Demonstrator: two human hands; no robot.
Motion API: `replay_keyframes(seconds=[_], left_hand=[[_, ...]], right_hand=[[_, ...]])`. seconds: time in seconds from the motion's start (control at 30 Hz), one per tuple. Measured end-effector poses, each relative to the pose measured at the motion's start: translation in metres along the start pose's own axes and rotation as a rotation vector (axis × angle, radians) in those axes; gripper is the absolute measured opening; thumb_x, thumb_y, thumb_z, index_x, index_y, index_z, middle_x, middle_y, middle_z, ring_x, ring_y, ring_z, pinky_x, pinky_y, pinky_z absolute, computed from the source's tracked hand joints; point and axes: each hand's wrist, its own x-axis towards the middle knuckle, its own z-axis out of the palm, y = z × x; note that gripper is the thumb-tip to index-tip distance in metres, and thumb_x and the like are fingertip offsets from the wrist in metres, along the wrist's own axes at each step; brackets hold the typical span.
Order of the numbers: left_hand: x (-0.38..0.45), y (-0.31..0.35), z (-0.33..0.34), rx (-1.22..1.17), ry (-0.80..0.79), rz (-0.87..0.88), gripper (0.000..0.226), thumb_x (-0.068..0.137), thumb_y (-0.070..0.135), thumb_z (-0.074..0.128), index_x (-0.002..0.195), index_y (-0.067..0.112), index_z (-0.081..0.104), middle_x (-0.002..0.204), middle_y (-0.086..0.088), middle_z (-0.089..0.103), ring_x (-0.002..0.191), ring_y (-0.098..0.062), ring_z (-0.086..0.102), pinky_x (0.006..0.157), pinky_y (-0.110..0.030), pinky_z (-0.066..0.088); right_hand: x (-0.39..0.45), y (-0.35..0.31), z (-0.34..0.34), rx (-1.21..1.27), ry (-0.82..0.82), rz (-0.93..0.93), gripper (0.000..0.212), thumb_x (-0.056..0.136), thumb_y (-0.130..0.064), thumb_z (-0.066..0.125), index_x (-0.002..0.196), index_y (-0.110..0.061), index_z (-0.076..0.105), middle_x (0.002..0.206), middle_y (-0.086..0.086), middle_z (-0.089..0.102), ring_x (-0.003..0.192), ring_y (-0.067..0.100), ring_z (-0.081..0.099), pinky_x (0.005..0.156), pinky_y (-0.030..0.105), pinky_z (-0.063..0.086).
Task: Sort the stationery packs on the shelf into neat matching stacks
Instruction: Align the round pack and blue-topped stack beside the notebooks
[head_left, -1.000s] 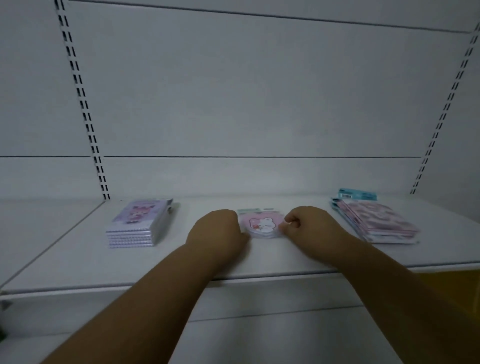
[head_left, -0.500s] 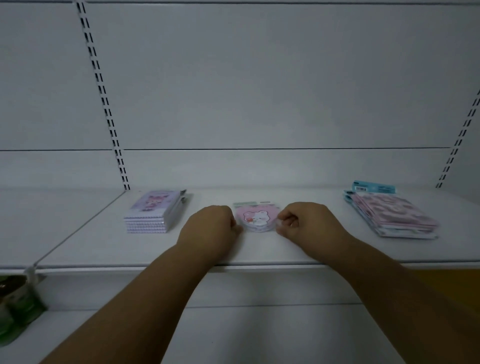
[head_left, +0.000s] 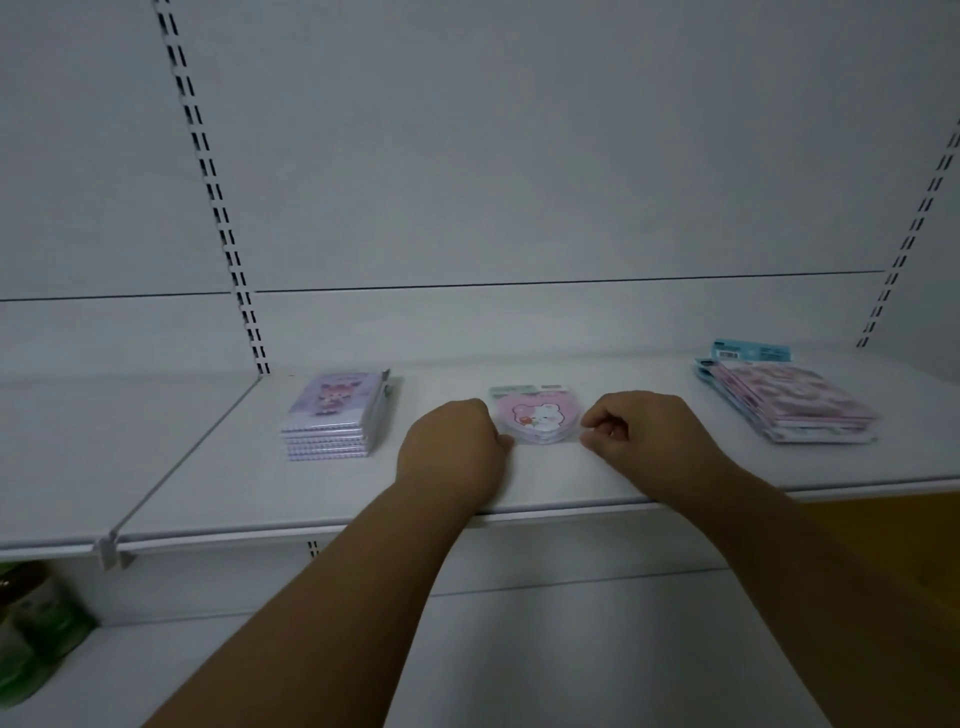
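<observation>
A small stack of pink heart-shaped packs with a white bear (head_left: 537, 415) lies in the middle of the white shelf (head_left: 322, 499). My left hand (head_left: 452, 447) is curled against the stack's left edge, its fingertips touching it. My right hand (head_left: 636, 428) is curled at the right edge, thumb and finger pinched on the clear wrapper's corner. To the left stands a neat stack of purple notebooks (head_left: 335, 415). At the far right lies a fanned pile of pink patterned packs (head_left: 789, 405) with blue header cards behind.
Slotted uprights (head_left: 218, 208) run up the white back panel. A lower shelf holds green packages (head_left: 31, 629) at the bottom left. An orange surface (head_left: 914, 540) shows under the shelf at the right.
Both hands stay at the sides of the pink stack with only small shifts. My view has swung, so the shelf and stacks sit further right in frame.
</observation>
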Motion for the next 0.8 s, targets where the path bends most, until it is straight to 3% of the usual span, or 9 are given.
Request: replay_keyframes(seconds=[0.13, 0.23, 0.3, 0.43, 0.8], left_hand=[[-0.001, 0.0, -0.001, -0.001, 0.009, 0.023, 0.025, 0.09, 0.039, 0.057, 0.076, 0.02, 0.049, 0.072, 0.001, 0.047, 0.069, -0.02, 0.047, 0.064, -0.03, 0.037], [-0.004, 0.001, -0.004, -0.003, 0.011, 0.028, 0.022, 0.09, 0.035, 0.057, 0.076, 0.02, 0.051, 0.072, 0.001, 0.049, 0.069, -0.02, 0.047, 0.063, -0.028, 0.036], [-0.006, 0.001, -0.006, 0.008, 0.005, 0.029, 0.021, 0.09, 0.035, 0.056, 0.077, 0.019, 0.055, 0.076, -0.002, 0.056, 0.071, -0.022, 0.051, 0.063, -0.029, 0.037], [-0.007, 0.002, -0.009, 0.011, -0.018, 0.018, 0.025, 0.09, 0.039, 0.057, 0.088, 0.015, 0.064, 0.085, -0.004, 0.064, 0.083, -0.025, 0.061, 0.067, -0.031, 0.044], [-0.006, 0.001, -0.009, -0.026, -0.027, -0.025, 0.025, 0.087, 0.041, 0.061, 0.085, 0.017, 0.065, 0.08, -0.001, 0.065, 0.077, -0.021, 0.059, 0.063, -0.03, 0.041]], right_hand=[[-0.003, -0.005, -0.001, 0.01, 0.013, 0.016, 0.012, 0.083, -0.021, 0.068, 0.095, -0.017, 0.071, 0.077, -0.008, 0.063, 0.072, 0.009, 0.057, 0.068, 0.021, 0.045], [-0.003, -0.006, -0.003, 0.04, 0.003, 0.023, 0.012, 0.082, -0.017, 0.069, 0.093, -0.019, 0.073, 0.074, -0.015, 0.059, 0.068, 0.0, 0.055, 0.063, 0.004, 0.038], [-0.004, -0.005, -0.004, 0.061, -0.01, 0.027, 0.012, 0.08, -0.018, 0.071, 0.092, -0.02, 0.074, 0.074, -0.017, 0.059, 0.067, -0.004, 0.054, 0.061, 0.001, 0.037], [-0.003, -0.002, -0.006, 0.114, -0.028, 0.031, 0.012, 0.081, -0.025, 0.072, 0.092, -0.021, 0.073, 0.077, -0.011, 0.065, 0.069, -0.001, 0.056, 0.062, 0.005, 0.037], [0.003, 0.006, -0.003, 0.138, -0.04, 0.029, 0.009, 0.081, -0.026, 0.07, 0.09, -0.023, 0.071, 0.074, -0.011, 0.063, 0.067, 0.003, 0.056, 0.06, 0.011, 0.04]])
